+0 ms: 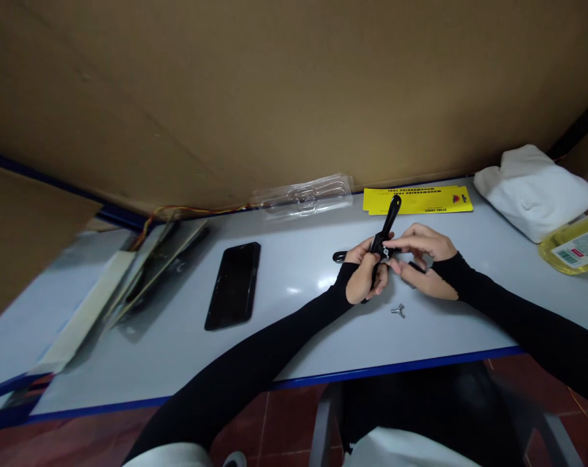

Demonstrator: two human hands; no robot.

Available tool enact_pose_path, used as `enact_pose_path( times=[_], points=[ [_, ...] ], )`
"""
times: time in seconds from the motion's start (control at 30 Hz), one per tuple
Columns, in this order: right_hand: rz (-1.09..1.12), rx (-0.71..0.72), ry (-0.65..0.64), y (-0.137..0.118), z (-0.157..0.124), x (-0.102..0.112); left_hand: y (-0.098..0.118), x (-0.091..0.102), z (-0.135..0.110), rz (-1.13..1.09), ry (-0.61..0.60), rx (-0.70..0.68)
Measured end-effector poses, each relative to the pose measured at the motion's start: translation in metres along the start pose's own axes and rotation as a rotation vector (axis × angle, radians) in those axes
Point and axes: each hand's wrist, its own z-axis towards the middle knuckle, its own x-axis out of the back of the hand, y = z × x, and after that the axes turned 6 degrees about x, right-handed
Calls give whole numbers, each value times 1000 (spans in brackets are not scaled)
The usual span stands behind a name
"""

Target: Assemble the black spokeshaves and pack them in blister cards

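My left hand [365, 272] is wrapped round the middle of a black spokeshave [392, 217], one handle of it slanting up toward the back of the table. A small silver wing screw [386, 251] shows at the tool's centre. Thumb and index finger of my right hand [428, 256] come together at that screw, one on either side. Just in front of my hands a loose silver wing screw [398, 311] lies on the table. Another black handle end [339, 257] pokes out left of my left hand. Dark parts under my right palm are mostly hidden.
Yellow spokeshave cards [420, 200] and a clear plastic blister [304, 198] lie along the back wall. A black phone [233, 285] is to the left, beyond it plastic-wrapped packs [148, 266]. At right stand a white cloth bundle [532, 191] and a yellow liquid bottle [574, 243].
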Motion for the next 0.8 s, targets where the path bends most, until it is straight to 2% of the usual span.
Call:
enact_pose_path(
  times=[0.07, 0.1, 0.27, 0.47, 0.63, 0.7, 0.8],
  points=[
    [90, -13, -122, 1, -1, -1, 1, -1, -1, 23, 2, 17],
    [96, -7, -133, 1, -1, -1, 2, -1, -1, 35, 1, 25],
    [-53, 11, 60, -9, -2, -4, 4, -3, -1, 29, 27, 10],
    [69, -6, -52, -12, -3, -3, 2, -1, 0, 10, 12, 10],
    [-1, -99, 196, -13, 0, -10, 1, -1, -1, 34, 5, -16],
    [-22, -99, 217, -12, 1, -14, 0, -1, -1, 54, 10, -9],
    [-43, -27, 169, -10, 1, -18, 1, -2, -2, 71, 14, 19]
  ],
)
